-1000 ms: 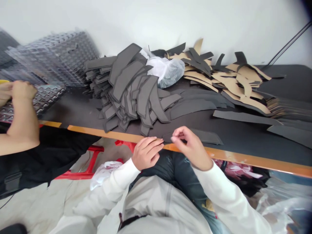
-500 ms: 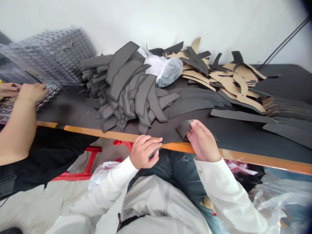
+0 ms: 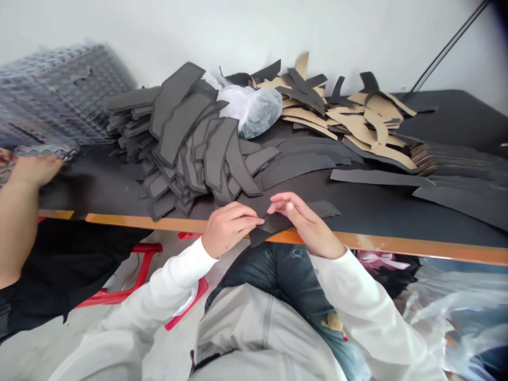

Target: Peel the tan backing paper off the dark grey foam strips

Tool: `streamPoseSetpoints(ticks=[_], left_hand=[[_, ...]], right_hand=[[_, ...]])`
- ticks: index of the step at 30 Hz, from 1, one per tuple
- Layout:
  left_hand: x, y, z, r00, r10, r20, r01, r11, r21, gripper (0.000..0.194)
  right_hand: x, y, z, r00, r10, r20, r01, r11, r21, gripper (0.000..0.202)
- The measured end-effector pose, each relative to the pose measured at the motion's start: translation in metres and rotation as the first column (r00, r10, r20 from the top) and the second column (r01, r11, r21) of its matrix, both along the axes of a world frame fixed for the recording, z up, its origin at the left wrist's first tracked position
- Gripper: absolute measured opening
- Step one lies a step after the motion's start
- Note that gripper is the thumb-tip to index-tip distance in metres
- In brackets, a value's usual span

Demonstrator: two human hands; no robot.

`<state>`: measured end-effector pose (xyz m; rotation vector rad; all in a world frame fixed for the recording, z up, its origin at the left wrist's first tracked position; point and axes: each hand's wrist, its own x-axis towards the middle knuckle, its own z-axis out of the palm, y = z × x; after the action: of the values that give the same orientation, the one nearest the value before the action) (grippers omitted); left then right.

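Observation:
My left hand (image 3: 232, 227) is closed at the table's front edge, its thumb and fingers pinching the left end of a dark grey foam piece (image 3: 277, 224). This flat piece lies partly on the table, and one end hangs over the orange edge. Just to the right, my right hand (image 3: 304, 222) hovers over the same piece with its fingers curved and the thumb apart, no held thing visible in it. A second foam piece (image 3: 325, 208) lies flat behind my right hand. Close behind both hands is a big heap of cut grey foam pieces (image 3: 190, 137).
A clear plastic bag (image 3: 257, 108) sits behind the heap. Tan-backed strips (image 3: 373, 124) and a fanned stack of dark strips (image 3: 448, 161) lie to the right. At left, a co-worker's arm (image 3: 24, 206) reaches toward stacked clear plastic trays (image 3: 67, 90). An orange edge (image 3: 397, 247) borders the table.
My right hand has moved left, close to my left hand, and let go of the small dark piece it held. My left hand has turned palm down. The view has shifted slightly.

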<state>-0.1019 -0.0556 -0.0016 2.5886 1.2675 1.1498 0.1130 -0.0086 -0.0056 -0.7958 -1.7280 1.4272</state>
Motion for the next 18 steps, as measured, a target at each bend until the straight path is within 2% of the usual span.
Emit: streamPoseSetpoints(ticks=[2,4,8,11,15,18], left_hand=[[0.000,-0.004,0.000,0.999,-0.024,-0.032,0.025,0.999,0.034,0.016],[0.000,-0.006,0.001,0.994,-0.069,-0.083,0.073,0.996,0.049,0.016],[-0.002,-0.010,-0.002,0.980,-0.164,-0.114,0.168,0.985,0.030,0.017],[-0.004,-0.014,-0.010,0.980,-0.180,-0.084,0.184,0.982,0.035,0.017],[-0.006,-0.018,-0.020,0.984,-0.174,-0.046,0.175,0.984,0.026,0.020],[-0.006,-0.018,-0.019,0.979,-0.199,-0.054,0.201,0.978,0.049,0.019]], right_hand=[[-0.002,0.000,-0.001,0.999,-0.040,0.010,0.040,0.999,-0.002,0.029],[-0.005,-0.001,-0.002,1.000,-0.024,0.020,0.024,1.000,-0.004,0.019],[-0.007,-0.003,-0.003,0.998,0.031,0.063,-0.031,0.999,0.010,0.033],[-0.007,-0.003,-0.003,0.995,0.026,0.092,-0.028,0.999,0.025,0.040],[-0.008,-0.003,-0.001,0.994,-0.001,0.111,-0.003,0.999,0.039,0.041],[-0.010,-0.004,-0.001,0.992,-0.028,0.127,0.021,0.998,0.059,0.039]])
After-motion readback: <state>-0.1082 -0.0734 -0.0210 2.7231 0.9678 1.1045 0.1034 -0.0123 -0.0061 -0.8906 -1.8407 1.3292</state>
